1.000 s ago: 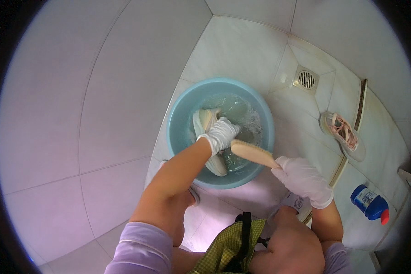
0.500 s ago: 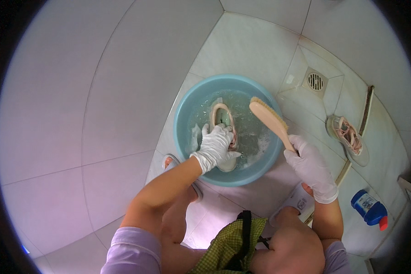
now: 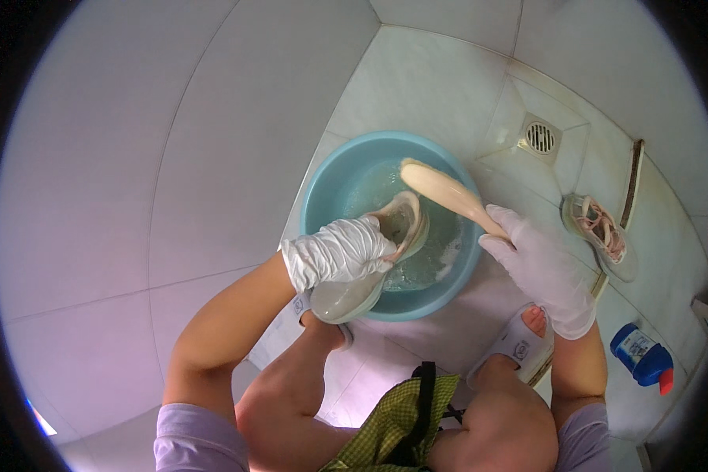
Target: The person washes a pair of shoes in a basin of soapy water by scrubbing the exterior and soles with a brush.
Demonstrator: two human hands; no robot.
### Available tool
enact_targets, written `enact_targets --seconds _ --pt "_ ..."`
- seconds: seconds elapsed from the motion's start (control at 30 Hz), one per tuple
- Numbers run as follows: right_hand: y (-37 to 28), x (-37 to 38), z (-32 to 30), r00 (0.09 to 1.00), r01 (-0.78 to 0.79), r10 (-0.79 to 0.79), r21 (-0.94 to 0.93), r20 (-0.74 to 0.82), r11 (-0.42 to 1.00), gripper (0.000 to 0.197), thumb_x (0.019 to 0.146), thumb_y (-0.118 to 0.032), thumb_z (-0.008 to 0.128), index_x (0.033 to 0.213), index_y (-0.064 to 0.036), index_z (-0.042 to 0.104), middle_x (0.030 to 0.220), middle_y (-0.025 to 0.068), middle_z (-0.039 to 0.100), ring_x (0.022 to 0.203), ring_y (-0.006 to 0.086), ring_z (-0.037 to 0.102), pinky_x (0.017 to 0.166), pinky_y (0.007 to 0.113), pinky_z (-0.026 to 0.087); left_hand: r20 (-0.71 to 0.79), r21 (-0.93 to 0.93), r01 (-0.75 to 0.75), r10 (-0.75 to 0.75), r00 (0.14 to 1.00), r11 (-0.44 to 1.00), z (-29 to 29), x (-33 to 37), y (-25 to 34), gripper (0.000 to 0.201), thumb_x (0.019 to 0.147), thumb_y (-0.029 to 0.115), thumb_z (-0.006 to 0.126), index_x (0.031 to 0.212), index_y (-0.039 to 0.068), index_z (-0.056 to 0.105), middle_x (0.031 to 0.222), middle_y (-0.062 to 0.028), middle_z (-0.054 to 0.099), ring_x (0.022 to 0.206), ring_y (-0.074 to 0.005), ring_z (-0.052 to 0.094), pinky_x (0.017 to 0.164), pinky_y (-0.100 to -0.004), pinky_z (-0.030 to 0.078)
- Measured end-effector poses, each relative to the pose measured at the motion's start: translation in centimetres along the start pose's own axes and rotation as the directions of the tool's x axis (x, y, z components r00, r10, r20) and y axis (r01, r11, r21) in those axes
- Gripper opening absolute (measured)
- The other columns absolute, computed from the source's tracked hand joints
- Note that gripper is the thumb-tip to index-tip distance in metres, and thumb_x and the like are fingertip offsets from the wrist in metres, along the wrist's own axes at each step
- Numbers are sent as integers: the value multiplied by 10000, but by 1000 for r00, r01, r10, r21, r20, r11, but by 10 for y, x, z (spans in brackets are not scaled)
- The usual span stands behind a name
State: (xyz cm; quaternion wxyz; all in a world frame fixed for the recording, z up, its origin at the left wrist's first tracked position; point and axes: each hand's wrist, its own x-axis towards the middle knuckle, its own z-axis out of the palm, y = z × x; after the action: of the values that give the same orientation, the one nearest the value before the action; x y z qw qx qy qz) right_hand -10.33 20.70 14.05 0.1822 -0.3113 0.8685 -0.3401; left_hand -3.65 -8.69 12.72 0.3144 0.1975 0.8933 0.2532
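The gloved left hand (image 3: 340, 253) is gripping a pale pink sneaker (image 3: 376, 259) over the round blue plastic basin (image 3: 316, 200) of soapy water while the gloved right hand (image 3: 544, 269), closed around a cream long-handled scrubbing brush (image 3: 451, 194), is bringing its head to the shoe's heel, so scrubbing seems in hand, and a firm, steady hold looks needed.

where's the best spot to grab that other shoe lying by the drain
Probably the shoe at its heel end, nearest the right hand, coming from above: it lies sole down with its opening up, so fingers can hook inside the collar.
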Motion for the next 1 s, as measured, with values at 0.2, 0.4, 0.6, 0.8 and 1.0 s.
enact_targets --seconds 0.2,0.4,0.6,0.8,1.0 --pt "-11 23 17 905 425 -383 -428 186 798 118 809 -168 605 865 -70 640 738 111 654 701 307 660 622 444 508 -126 198 96 -72 989 976 19 -27 28 229 834 210 617 949 20 669 697 -129 602 591 -328 611 558 -374 508" --pt "-29 68 69 698 690 -657 -515 286 509 62 794 -165 558 797 -126 605 652 34 616 625 202 652 527 373 462 -44 540 -112 161 986 834 40 -41 17 294 887 159 556 1125 -5 607 752 -125 605 572 -238 611 550 -316 530" --pt "-19 78 48 857 502 -360 -435 370 748 158 870 -180 527 864 -76 646 665 85 652 632 268 679 542 401 525 114 966 -158 212 971 203 28 -53 25 321 891 64 570 1196 -33 556 999 -126 620 768 -193 640 715 -276 565" --pt "-22 79 82 815 537 -559 -561 152 630 228 876 -273 535 752 -93 598 570 76 595 535 234 629 490 389 465 -109 726 16 92 990 687 46 -48 4 231 859 122 608 1075 50 652 837 -100 653 747 -246 656 704 -314 557" --pt "0 68 65 943 333 -299 -470 147 817 332 930 -358 500 759 -98 615 567 87 612 519 256 640 451 407 476 -47 635 172 -184 982 753 18 -44 20 271 865 224 621 1104 104 665 709 -101 660 552 -288 634 545 -369 565"
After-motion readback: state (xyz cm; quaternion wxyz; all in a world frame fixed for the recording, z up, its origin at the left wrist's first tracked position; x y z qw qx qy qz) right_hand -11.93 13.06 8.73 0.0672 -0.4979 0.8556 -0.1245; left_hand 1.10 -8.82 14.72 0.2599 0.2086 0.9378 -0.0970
